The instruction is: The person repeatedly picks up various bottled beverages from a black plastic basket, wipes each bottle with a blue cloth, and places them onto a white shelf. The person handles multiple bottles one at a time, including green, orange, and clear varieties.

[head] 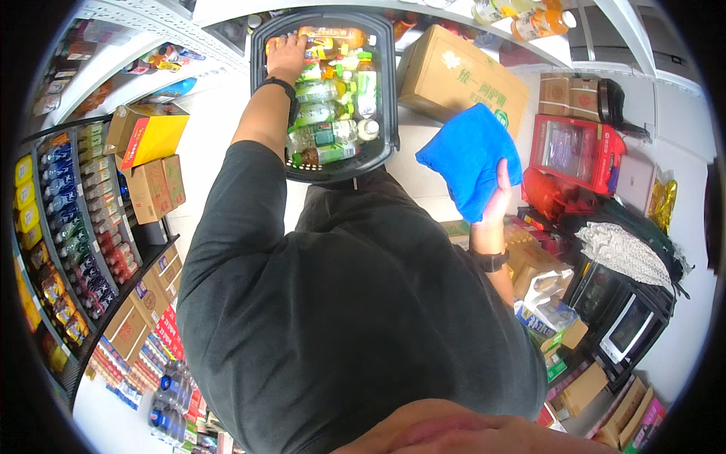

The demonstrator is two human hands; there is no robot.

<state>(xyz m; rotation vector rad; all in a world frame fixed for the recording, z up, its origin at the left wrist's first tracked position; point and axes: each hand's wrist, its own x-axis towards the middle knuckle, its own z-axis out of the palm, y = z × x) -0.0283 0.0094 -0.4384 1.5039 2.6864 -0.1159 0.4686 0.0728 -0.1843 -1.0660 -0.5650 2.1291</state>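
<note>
A black plastic basket (389, 85) stands in front of me with several drink bottles lying in it. My left hand (287, 55) reaches over its far left part, fingers on an orange drink bottle (334, 37); whether they grip it is hidden. Below lie a clear green-tinted bottle (320, 112) and a bottle with a green label (367, 85). On the right, my right hand (498, 198) holds a folded blue cloth (473, 159) from beneath, the thumb along its edge, in front of a cardboard carton (454, 74).
White shelves (527, 42) with bottles run along the top. At left is a black rack (122, 301) of drinks, with an open carton (153, 136) near it. Cartons, a red-framed box (575, 150) and a white plastic bag (544, 295) crowd the right side.
</note>
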